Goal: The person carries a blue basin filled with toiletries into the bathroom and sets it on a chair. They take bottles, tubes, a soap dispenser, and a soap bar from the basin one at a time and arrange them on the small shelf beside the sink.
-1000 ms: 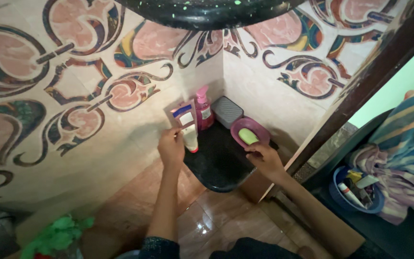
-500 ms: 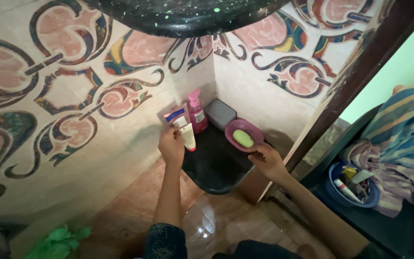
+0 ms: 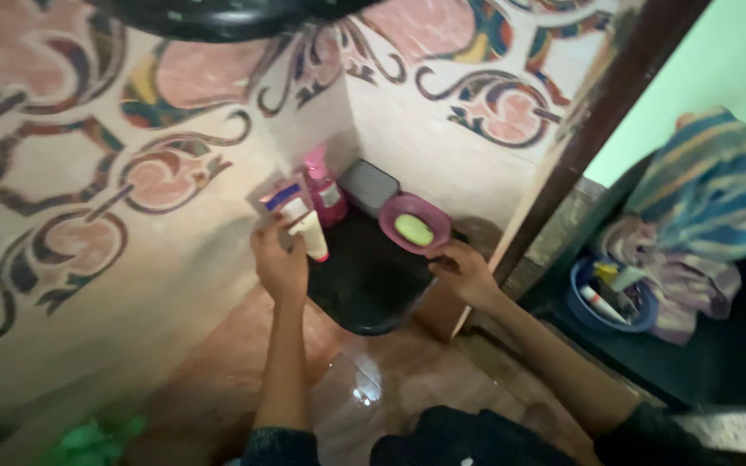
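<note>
My left hand (image 3: 278,263) grips a white tube with a red cap (image 3: 311,235) at the left side of a black corner shelf (image 3: 364,285). A small box-like pack with a blue patch (image 3: 276,197) stands right behind the tube against the wall. My right hand (image 3: 466,273) holds the rim of a purple soap dish (image 3: 401,207) that carries a green soap bar (image 3: 414,229). A pink bottle (image 3: 323,185) and a grey box (image 3: 369,185) stand at the back of the shelf in the corner.
Patterned tiled walls (image 3: 131,173) meet behind the shelf. A dark wooden door frame (image 3: 597,129) runs down on the right. Beyond it a blue bowl of small items (image 3: 610,298) and striped cloths (image 3: 710,198) lie on a dark surface. Wet reddish floor (image 3: 373,388) is below.
The view has shifted slightly up and to the right. Both hands have stayed on the tube and the soap dish, with little movement on the shelf.
</note>
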